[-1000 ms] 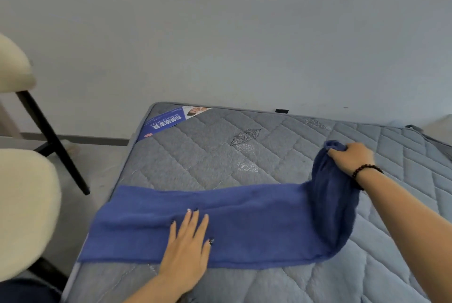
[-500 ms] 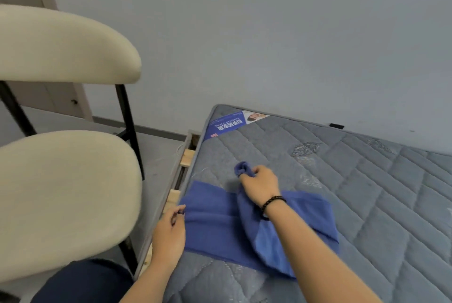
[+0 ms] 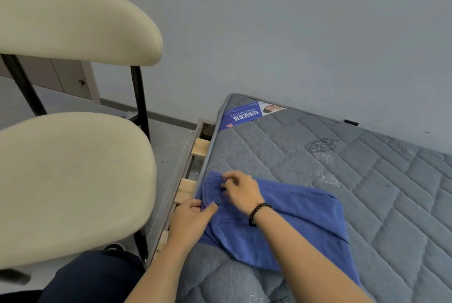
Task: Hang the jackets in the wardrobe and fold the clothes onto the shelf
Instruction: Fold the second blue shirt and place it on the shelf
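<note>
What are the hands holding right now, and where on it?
Both hands, left and right, pinch the blue garment at its bunched left end, near the mattress edge.

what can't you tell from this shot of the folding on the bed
Head view, the only one:
- What kind of garment the blue cloth is: it is folded over on itself, and both hands cover its left end.
- How the right hand grips: its fingers are motion-blurred.
- The left hand: its fingertips are tucked into the fabric.
- The print on the mattress label: too small and upside down.
- The wardrobe and shelf: out of frame.
</note>
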`<state>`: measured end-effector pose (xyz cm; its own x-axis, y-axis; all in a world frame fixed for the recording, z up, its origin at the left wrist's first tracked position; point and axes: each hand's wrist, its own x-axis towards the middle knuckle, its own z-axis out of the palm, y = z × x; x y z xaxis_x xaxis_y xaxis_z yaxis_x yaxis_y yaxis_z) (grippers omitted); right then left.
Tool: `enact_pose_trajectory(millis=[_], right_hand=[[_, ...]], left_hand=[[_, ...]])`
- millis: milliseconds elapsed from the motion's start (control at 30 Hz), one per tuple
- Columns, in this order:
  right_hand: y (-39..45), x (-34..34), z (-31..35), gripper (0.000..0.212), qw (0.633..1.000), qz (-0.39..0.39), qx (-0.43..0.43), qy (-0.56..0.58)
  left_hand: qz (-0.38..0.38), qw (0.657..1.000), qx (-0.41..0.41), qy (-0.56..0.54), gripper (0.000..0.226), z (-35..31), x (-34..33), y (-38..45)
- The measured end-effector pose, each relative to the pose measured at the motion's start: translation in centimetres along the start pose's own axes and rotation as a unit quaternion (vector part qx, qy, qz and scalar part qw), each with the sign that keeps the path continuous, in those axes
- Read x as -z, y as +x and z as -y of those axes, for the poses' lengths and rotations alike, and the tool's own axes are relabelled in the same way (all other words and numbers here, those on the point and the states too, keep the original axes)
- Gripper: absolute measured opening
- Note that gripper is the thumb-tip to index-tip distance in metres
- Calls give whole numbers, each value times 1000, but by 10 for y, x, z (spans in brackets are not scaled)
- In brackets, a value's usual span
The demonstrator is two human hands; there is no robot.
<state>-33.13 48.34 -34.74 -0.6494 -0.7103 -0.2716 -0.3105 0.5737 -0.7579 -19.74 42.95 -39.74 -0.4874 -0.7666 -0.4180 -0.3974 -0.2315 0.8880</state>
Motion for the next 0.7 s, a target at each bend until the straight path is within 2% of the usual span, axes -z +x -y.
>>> enact_pose_trajectory(millis=[67,167,300,400,467,567,700], right_hand=[[22,10,-3,28,994,-33,23,-101],[54,13,-9,30,980,-22,32,-197],[76,12,-8,26,974,99,-6,-203],[85,14,1,2,963,166,1,-212],[90,12,5,8,970,133,20,-203],[96,6,7,10,982,10,61,-178],[95,-11,-4,16,977,20,47,-208]], left_hand=[[17,999,-22,45,21,3,-1,-1],[7,996,-42,76,13,2,-1,-1],[7,996,-60,67,7,1,-1,0],[5,994,-74,75,6,0,-3,1],[8,993,-81,86,8,1,-4,1],[14,992,-80,94,12,2,-7,3],[-5,993,-81,83,8,3,-7,8]])
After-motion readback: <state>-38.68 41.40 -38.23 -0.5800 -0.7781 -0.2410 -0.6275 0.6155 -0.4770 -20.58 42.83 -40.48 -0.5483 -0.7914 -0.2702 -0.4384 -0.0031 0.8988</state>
